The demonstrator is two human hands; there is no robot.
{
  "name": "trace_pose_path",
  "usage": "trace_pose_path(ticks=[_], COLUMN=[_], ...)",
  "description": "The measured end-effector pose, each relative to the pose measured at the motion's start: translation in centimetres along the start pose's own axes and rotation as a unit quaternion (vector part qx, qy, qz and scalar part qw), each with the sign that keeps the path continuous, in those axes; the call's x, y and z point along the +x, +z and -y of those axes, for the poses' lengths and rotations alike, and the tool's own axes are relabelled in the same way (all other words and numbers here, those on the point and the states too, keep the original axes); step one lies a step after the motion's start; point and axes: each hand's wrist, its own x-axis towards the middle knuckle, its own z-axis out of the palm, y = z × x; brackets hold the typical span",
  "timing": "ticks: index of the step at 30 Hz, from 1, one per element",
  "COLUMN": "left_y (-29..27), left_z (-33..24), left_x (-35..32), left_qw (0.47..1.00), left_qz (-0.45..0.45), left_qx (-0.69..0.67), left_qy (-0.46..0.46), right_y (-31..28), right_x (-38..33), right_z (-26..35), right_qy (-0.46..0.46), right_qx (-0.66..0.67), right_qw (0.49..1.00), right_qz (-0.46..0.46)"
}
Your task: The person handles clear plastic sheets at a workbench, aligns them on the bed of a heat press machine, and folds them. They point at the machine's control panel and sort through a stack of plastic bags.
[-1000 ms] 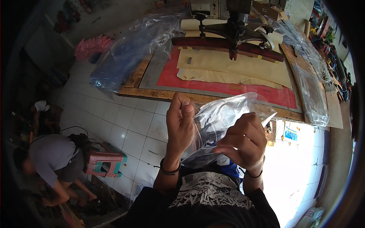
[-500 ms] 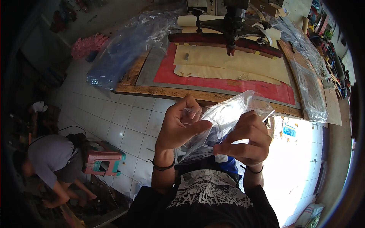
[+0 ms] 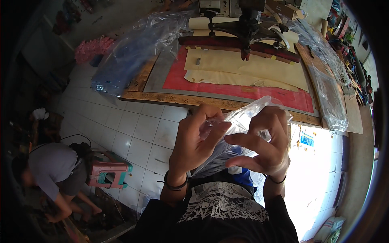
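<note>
In front of my chest is a crumpled clear plastic sheet (image 3: 242, 118), shiny where the light comes through it. My left hand (image 3: 198, 141) is closed on its left part, thumb and curled fingers bent around the film. Over the right part, my right hand (image 3: 265, 141) has thumb and forefinger spread apart; its other fingers are bent against the plastic. Part of the sheet is hidden behind both hands, and its lower end hangs before my black shirt.
Ahead stands a wooden-edged work table (image 3: 174, 98) with a red mat (image 3: 235, 89), beige sheets (image 3: 243, 67) and a dark press arm (image 3: 243, 42) above. More clear plastic (image 3: 129, 56) drapes over its left side. At lower left, a person (image 3: 54, 170) bends near a pink-and-green stool (image 3: 108, 172).
My right thumb and forefinger have parted from their pinch, and that hand has turned. My left hand has shifted slightly right, its fingers lower. Hands have appeared beyond the table at the top.
</note>
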Motion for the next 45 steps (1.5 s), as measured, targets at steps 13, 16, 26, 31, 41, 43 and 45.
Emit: trace_pose_path(ticks=[13, 16, 26, 31, 41, 43, 45], left_y=[-0.7, -2.2, -0.8, 0.0, 0.1, 0.0, 0.3], left_z=[0.8, 1.8, 0.7, 1.3, 2.9, 3.6, 3.4], left_x=[0.4, 0.4, 0.6, 0.4, 0.1, 0.2, 0.2], left_qw=[0.996, 0.998, 0.990, 0.996, 0.989, 0.986, 0.982], left_qz=[0.013, 0.062, 0.019, 0.028, 0.100, 0.113, 0.128], left_qx=[-0.083, -0.017, 0.130, 0.060, 0.112, 0.125, 0.138], left_qy=[0.022, 0.012, 0.043, 0.057, -0.011, -0.006, 0.000], right_y=[-0.2, -0.4, -0.1, 0.5, 0.7, 0.1, -0.4], right_x=[2.9, 2.8, 3.9, 3.6, 3.5, 4.0, 4.1], right_z=[-1.8, -2.6, -3.4, -3.2, -4.3, -4.4, -5.1], right_qy=[0.031, 0.102, 0.080, 0.171, 0.125, 0.229, 0.278], right_qx=[0.050, 0.093, 0.126, 0.100, 0.136, 0.146, 0.131], right_qw=[0.994, 0.989, 0.986, 0.978, 0.980, 0.952, 0.930], right_qz=[0.088, 0.060, 0.078, 0.069, 0.071, 0.138, 0.200])
